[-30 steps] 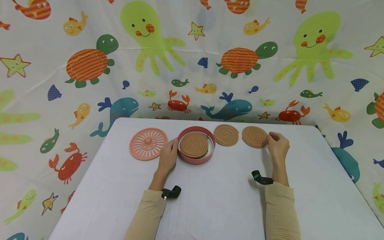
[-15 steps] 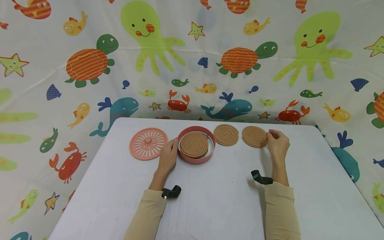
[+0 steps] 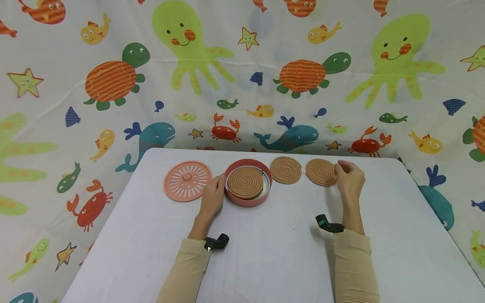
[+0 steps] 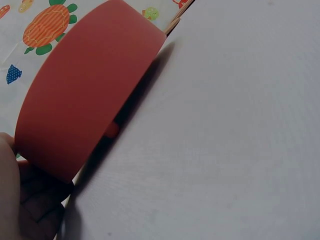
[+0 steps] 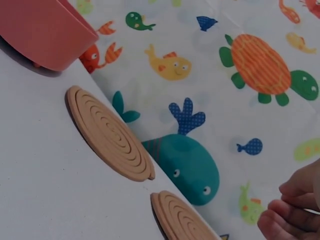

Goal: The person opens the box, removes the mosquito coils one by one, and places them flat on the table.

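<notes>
My left hand (image 3: 213, 195) grips the left side of a round red mosquito coil holder (image 3: 248, 203), thumb at the rim and fingers lower down, as the left wrist view shows. Inside the holder lies a brown spiral mosquito coil (image 3: 245, 183). Two more coils lie flat to its right: a middle coil (image 3: 286, 170) and a right coil (image 3: 321, 172). My right hand (image 3: 349, 179) is at the right coil's outer edge in the head view. Its fingers are loosely curled with nothing between them, and the right wrist view shows a gap between fingertips (image 5: 267, 222) and coil.
A pink slotted lid (image 3: 187, 181) with a small knob lies left of the holder. Everything stands near the back edge of the white table (image 3: 273, 256). A curtain (image 3: 242, 75) printed with sea animals hangs behind. Small feet (image 5: 36, 65) show under the holder.
My right hand has shifted slightly left and up, at the right coil's edge. The left hand, holder, lid and coils stay in place.
</notes>
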`<state>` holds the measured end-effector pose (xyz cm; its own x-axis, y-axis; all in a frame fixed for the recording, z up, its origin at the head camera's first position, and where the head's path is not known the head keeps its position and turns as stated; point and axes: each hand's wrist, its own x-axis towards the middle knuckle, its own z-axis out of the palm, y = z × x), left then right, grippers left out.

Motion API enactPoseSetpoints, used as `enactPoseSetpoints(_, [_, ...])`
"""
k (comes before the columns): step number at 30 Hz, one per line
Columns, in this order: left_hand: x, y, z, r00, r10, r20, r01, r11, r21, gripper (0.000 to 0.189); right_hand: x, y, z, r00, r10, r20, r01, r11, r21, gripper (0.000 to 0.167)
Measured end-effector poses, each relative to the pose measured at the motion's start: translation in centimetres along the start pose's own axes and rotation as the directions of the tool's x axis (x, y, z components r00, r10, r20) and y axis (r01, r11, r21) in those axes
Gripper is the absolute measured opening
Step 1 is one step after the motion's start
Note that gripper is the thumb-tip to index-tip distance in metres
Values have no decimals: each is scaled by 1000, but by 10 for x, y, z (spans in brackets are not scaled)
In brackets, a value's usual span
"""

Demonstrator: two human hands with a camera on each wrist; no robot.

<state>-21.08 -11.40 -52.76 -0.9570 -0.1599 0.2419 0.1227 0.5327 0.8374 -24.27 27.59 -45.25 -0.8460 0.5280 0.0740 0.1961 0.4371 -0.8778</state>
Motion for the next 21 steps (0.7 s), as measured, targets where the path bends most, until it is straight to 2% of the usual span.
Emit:
enactPoseSetpoints(10, [0, 0, 0, 1000, -7, -4, 7, 1000, -30, 43, -5, -7, 2, 999, -36, -22, 37, 998, 42, 36])
enactPoseSetpoints(21, [0, -1, 1, 1000, 7, -8, -7, 999, -36, 43, -7, -13, 4, 997, -72, -33, 73, 996, 43, 36])
